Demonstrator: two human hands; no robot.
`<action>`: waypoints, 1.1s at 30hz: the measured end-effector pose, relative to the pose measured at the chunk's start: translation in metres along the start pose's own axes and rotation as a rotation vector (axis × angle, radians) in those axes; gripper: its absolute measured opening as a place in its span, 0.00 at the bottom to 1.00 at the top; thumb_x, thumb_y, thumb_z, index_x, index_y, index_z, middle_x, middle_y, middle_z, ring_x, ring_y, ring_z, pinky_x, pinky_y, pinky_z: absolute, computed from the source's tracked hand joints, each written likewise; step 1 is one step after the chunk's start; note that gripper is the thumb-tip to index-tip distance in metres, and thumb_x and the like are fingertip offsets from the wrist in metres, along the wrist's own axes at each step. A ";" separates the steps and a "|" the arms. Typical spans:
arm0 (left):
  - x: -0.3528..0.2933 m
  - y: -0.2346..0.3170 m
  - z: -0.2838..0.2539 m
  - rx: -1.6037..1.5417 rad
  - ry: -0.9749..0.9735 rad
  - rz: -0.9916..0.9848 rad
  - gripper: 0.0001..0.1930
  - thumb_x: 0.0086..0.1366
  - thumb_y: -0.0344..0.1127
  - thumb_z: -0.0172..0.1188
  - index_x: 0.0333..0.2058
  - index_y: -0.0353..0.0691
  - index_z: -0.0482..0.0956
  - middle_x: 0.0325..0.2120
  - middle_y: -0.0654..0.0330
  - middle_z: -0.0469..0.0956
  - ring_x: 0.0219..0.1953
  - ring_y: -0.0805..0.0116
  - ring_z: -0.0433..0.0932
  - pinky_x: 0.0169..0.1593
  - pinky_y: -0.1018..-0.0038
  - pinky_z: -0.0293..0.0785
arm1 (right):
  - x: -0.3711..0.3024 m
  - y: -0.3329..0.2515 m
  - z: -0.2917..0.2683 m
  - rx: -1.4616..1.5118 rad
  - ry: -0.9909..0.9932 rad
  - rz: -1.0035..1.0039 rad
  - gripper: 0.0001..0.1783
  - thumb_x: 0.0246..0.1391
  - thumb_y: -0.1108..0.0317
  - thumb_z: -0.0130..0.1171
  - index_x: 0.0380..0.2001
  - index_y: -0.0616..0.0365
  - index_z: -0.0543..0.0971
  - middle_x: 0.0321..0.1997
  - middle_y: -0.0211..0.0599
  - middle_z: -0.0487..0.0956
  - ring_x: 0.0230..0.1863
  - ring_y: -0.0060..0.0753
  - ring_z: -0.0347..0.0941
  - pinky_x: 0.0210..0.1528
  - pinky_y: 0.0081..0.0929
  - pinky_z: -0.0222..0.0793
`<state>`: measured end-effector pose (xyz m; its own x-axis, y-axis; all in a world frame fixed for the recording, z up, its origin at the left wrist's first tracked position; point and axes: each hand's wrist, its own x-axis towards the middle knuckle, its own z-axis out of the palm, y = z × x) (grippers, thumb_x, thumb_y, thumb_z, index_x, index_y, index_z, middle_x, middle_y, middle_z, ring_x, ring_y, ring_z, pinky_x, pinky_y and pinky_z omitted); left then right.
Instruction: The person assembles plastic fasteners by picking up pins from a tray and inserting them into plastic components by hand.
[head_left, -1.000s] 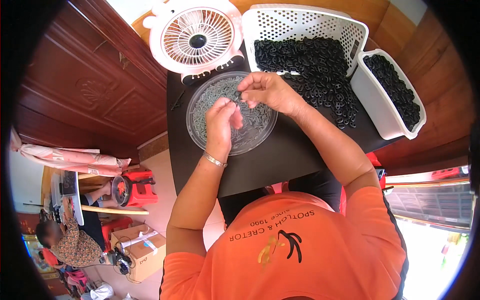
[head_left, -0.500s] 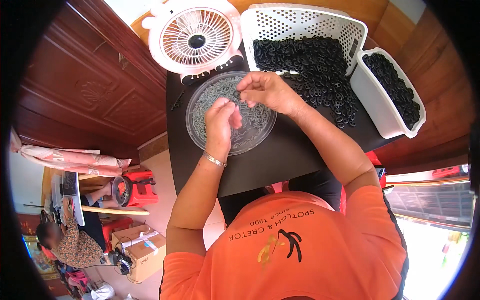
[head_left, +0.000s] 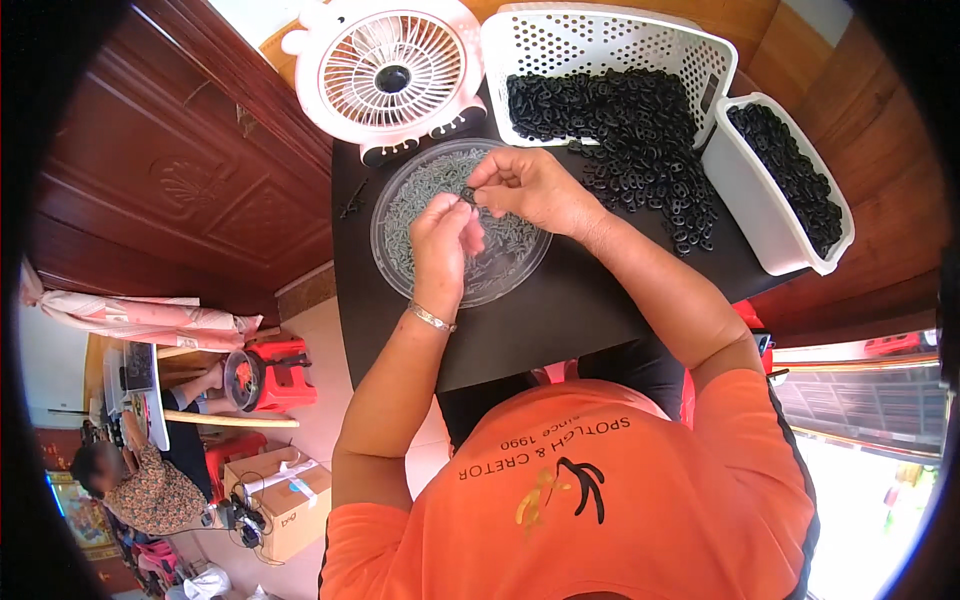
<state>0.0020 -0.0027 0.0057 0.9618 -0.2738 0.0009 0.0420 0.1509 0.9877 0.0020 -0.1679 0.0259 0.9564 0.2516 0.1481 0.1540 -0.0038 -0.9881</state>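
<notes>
Door: carved and reddish-brown, the door (head_left: 190, 180) is seen at the left, past the table's edge.
Table: the dark table (head_left: 560, 320) is crossed by both forearms; by the right one, reach toward the loose pile is partly blocked.
Basket: from the white basket (head_left: 493, 70), black pieces (head_left: 655, 165) are spread onto the tabletop; more could be let slide if it were knocked.
Fan: the pink fan (head_left: 393, 78) is set close behind the dish; if the dish were pushed back, the fan's feet could be struck.
Bin: the white bin (head_left: 740, 210), filled with more black pieces, is placed at the far right.
Dish: the round clear dish (head_left: 490, 298) is overhung by both hands; its contents could be scattered if the rim were pressed by the left wrist.
Right hand: a small black piece (head_left: 468, 195) is pinched between thumb and forefinger of the right hand (head_left: 535, 190).
Left hand: the fingers of the left hand (head_left: 440, 235) are curled beside that piece; whether anything is gripped cannot be told.
Small black piece: held above the dish, it could be dropped among the gray pins (head_left: 415, 190) if the pinch were loosened.
</notes>
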 end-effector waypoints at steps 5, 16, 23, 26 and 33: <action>0.000 -0.004 -0.001 -0.041 0.026 0.006 0.09 0.61 0.34 0.49 0.25 0.36 0.71 0.17 0.62 0.71 0.17 0.74 0.68 0.22 0.80 0.63 | 0.002 0.012 0.005 0.016 0.029 -0.093 0.09 0.47 0.78 0.59 0.35 0.68 0.74 0.28 0.33 0.76 0.27 0.19 0.71 0.31 0.19 0.69; 0.002 -0.008 0.001 -0.206 0.063 -0.043 0.07 0.61 0.33 0.49 0.29 0.36 0.72 0.18 0.61 0.73 0.17 0.74 0.70 0.21 0.79 0.66 | -0.003 0.004 0.016 -0.191 0.064 -0.169 0.16 0.42 0.80 0.61 0.38 0.67 0.73 0.28 0.34 0.76 0.30 0.18 0.73 0.35 0.18 0.71; 0.001 -0.005 0.001 -0.226 -0.016 -0.073 0.12 0.62 0.38 0.46 0.31 0.35 0.72 0.20 0.57 0.75 0.19 0.70 0.74 0.23 0.78 0.69 | -0.007 -0.007 0.004 -0.473 0.044 -0.315 0.16 0.38 0.74 0.63 0.35 0.63 0.75 0.25 0.39 0.76 0.27 0.31 0.74 0.33 0.26 0.71; 0.001 -0.004 -0.001 -0.226 -0.082 -0.063 0.13 0.62 0.39 0.46 0.31 0.35 0.72 0.20 0.57 0.75 0.19 0.70 0.74 0.23 0.78 0.69 | -0.008 -0.011 0.001 -0.505 0.002 -0.319 0.16 0.37 0.72 0.63 0.34 0.61 0.75 0.27 0.39 0.76 0.29 0.33 0.74 0.34 0.28 0.71; 0.001 -0.005 -0.001 -0.215 -0.117 -0.016 0.13 0.62 0.39 0.47 0.33 0.34 0.73 0.22 0.56 0.76 0.20 0.71 0.74 0.24 0.78 0.68 | -0.008 -0.010 0.004 -0.555 0.022 -0.398 0.17 0.37 0.72 0.63 0.35 0.60 0.77 0.31 0.40 0.76 0.33 0.39 0.74 0.36 0.29 0.70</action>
<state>0.0028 -0.0028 0.0009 0.9230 -0.3846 0.0157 0.1260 0.3404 0.9318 -0.0078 -0.1664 0.0343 0.8045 0.3171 0.5022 0.5938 -0.4119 -0.6911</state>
